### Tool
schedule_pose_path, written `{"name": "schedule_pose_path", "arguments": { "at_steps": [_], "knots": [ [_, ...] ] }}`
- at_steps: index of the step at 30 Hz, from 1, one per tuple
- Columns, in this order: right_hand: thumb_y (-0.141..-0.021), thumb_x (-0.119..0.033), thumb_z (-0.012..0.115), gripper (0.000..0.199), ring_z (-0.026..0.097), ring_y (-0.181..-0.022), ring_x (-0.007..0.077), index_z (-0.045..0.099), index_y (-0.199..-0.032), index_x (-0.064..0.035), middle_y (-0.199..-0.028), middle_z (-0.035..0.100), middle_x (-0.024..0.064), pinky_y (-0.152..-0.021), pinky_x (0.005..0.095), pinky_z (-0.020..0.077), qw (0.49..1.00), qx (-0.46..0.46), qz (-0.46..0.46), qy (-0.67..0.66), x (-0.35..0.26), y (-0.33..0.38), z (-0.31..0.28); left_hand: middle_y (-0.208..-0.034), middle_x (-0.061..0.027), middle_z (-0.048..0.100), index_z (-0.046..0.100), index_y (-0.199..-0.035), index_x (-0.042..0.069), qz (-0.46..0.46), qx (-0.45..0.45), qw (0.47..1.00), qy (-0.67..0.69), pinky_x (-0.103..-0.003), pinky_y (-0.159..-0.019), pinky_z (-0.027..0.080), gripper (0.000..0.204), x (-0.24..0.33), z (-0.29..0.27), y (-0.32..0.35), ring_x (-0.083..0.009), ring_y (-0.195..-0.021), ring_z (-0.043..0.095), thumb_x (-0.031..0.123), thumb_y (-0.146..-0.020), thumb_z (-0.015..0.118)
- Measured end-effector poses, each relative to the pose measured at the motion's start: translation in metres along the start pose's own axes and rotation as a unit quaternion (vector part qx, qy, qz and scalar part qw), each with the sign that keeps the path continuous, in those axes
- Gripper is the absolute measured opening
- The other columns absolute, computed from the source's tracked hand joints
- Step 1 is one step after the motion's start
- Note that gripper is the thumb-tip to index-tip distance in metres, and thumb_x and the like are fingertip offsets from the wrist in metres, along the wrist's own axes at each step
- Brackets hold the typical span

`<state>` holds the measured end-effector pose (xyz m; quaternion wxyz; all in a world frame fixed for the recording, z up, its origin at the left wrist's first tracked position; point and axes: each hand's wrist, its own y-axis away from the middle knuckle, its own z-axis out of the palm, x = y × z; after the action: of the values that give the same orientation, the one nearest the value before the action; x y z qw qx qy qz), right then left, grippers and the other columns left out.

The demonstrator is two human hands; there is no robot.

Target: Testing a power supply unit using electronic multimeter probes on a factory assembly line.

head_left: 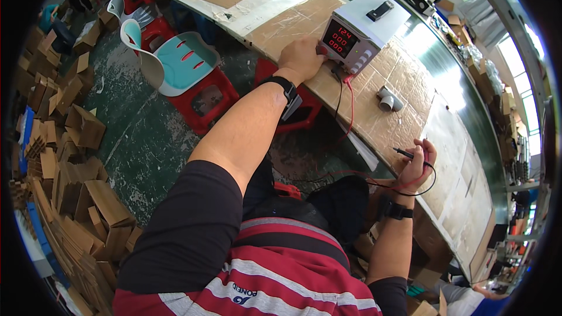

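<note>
On the workbench stands a white bench power supply (369, 29) with a red lit display and a carry handle. My left hand (301, 58) is at the lower left of its front panel, fingers curled against a small dark knob or switch (321, 50); the hand hides what they may pinch. A black lead (339, 95) and a red lead (351, 111) leave the panel and run down past the bench edge to my right side. My right hand (418, 167), above the bench edge, is closed round a black test probe (403, 152), its end pointing left. The leads pass below this hand.
A short grey pipe fitting (389, 100) lies on the cardboard-covered bench (328, 90) right of the power supply. Red stools (205, 102), one with a teal seat (187, 61), stand at the left. Flattened cardboard boxes (88, 199) are piled on the floor.
</note>
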<state>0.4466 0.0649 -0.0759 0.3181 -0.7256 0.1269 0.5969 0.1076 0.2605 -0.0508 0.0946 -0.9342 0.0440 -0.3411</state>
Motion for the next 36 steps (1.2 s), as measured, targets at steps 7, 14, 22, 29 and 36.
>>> {"name": "schedule_pose_path", "arguments": {
  "at_steps": [7,14,22,29,36],
  "knots": [
    [-0.1,-0.014,0.055,0.032,0.065,-0.084,0.0107,0.055,-0.13,-0.0026,-0.119,0.067,0.0121,-0.065,0.0227,0.0499,1.0,-0.01,0.004,-0.009,0.0,-0.001,0.0,-0.111,-0.0147,0.071,0.073,-0.107,0.011,0.019,0.075,0.997,-0.002,-0.047,-0.091,0.057,0.023,-0.006,0.013,0.002,-0.0367,-0.104,0.07,0.024,-0.089,0.071],
    [-0.1,-0.013,0.055,0.032,0.065,-0.083,0.0114,0.055,-0.13,-0.0023,-0.118,0.068,0.0123,-0.064,0.0229,0.0494,1.0,-0.009,0.001,-0.005,0.001,0.0,-0.001,-0.106,-0.0149,0.071,0.074,-0.104,0.011,0.018,0.157,0.987,0.018,-0.046,-0.088,0.056,0.019,-0.013,0.025,0.004,-0.0363,-0.101,0.069,0.018,-0.089,0.065],
    [-0.101,-0.012,0.054,0.03,0.064,-0.076,0.013,0.055,-0.129,-0.0015,-0.114,0.069,0.015,-0.062,0.0237,0.0481,1.0,0.005,-0.005,-0.005,0.003,-0.001,0.001,-0.1,-0.0159,0.071,0.073,-0.092,0.009,0.052,0.225,0.972,0.052,-0.049,-0.082,0.057,0.015,-0.017,0.031,0.006,-0.0389,-0.092,0.069,0.015,-0.085,0.061],
    [-0.099,-0.013,0.055,0.033,0.064,-0.082,0.0114,0.055,-0.13,-0.0034,-0.117,0.068,0.011,-0.063,0.0222,0.0491,1.0,-0.003,0.001,-0.006,0.005,-0.002,-0.003,-0.095,-0.0161,0.071,0.073,-0.089,0.01,0.045,0.23,0.971,0.052,-0.049,-0.08,0.057,0.014,-0.013,0.028,0.008,-0.0385,-0.089,0.069,0.017,-0.085,0.061],
    [-0.099,-0.013,0.054,0.032,0.064,-0.081,0.0114,0.055,-0.13,-0.0041,-0.117,0.069,0.0103,-0.063,0.0225,0.0493,1.0,-0.005,-0.002,-0.008,0.004,-0.002,-0.002,-0.093,-0.0162,0.072,0.073,-0.088,0.009,0.046,0.234,0.97,0.039,-0.049,-0.078,0.056,0.013,-0.015,0.029,0.006,-0.0388,-0.087,0.069,0.019,-0.086,0.063]
  ]
}}
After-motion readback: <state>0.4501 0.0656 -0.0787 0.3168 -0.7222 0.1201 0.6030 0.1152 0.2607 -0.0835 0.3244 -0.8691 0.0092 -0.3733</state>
